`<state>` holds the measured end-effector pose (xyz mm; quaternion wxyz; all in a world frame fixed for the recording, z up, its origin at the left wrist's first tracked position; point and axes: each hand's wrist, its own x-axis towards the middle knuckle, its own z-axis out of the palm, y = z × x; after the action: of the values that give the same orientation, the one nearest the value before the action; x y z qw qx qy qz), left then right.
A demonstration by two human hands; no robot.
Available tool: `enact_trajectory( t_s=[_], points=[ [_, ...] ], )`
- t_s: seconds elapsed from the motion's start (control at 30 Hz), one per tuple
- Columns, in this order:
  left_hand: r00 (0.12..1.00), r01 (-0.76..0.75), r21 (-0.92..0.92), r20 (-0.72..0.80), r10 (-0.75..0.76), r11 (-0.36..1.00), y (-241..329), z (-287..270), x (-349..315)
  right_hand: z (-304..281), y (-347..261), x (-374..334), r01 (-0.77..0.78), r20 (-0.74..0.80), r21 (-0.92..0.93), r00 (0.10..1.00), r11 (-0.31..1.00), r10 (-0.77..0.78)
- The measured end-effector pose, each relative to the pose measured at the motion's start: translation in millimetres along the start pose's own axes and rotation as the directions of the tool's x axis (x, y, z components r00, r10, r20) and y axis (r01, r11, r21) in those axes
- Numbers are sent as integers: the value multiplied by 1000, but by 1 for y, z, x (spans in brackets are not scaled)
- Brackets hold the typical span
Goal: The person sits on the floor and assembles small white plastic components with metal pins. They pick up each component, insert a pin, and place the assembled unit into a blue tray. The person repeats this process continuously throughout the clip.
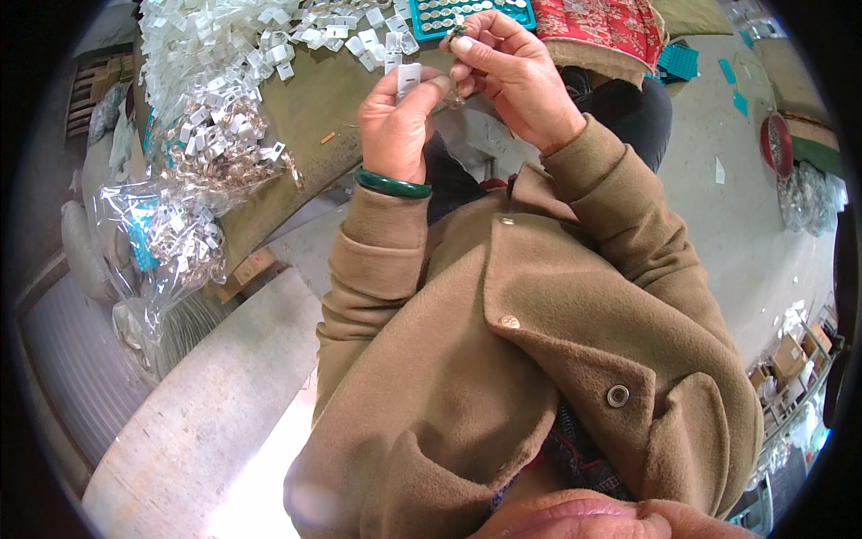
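Note:
Between the thumb and fingers of my left hand (395, 126) is a small white plastic card (409, 79) with a dark slot in it, held upright. My right hand (521, 85) is closed in a pinch on a small dark metallic piece (457, 30), too small to name. A thin, brownish, chain-like strand (455, 97) hangs between the two hands; which hand holds it I cannot tell. Just beyond my right hand lies a teal tray (424, 27) with rows of round, pale pieces.
Loose white and clear plastic cards (224, 45) cover the table's far left. Nearer lies a heap of cards with gold-coloured strands (220, 148), beside a clear bag (180, 242) of similar pieces. Red patterned cloth (602, 31) lies at right. An orange stick (328, 138) rests on the table (305, 117).

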<state>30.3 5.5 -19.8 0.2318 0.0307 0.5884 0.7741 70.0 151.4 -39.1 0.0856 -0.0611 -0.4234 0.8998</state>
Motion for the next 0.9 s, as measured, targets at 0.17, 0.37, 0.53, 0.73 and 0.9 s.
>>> enact_trajectory(
  t_s=[0.17,0.37,0.53,0.73,0.9],
  points=[
    [975,211,-126,92,-200,969,10,-10,8,-9,-10,2,-136,50,91,990,987,131],
    [999,43,-118,-14,-45,992,4,-3,8,7,-14,-11,-47,128,-225,989,973,77],
    [994,43,-260,112,-15,965,-9,6,9,14,-8,-12,-116,-7,-97,993,988,116],
    [985,-41,-9,165,42,999,-7,3,10,1,-7,-8,-111,-61,-224,993,968,100],
    [973,-180,17,152,175,984,-8,-4,15,-1,-8,-8,-103,-14,-282,995,954,103]
  ],
)
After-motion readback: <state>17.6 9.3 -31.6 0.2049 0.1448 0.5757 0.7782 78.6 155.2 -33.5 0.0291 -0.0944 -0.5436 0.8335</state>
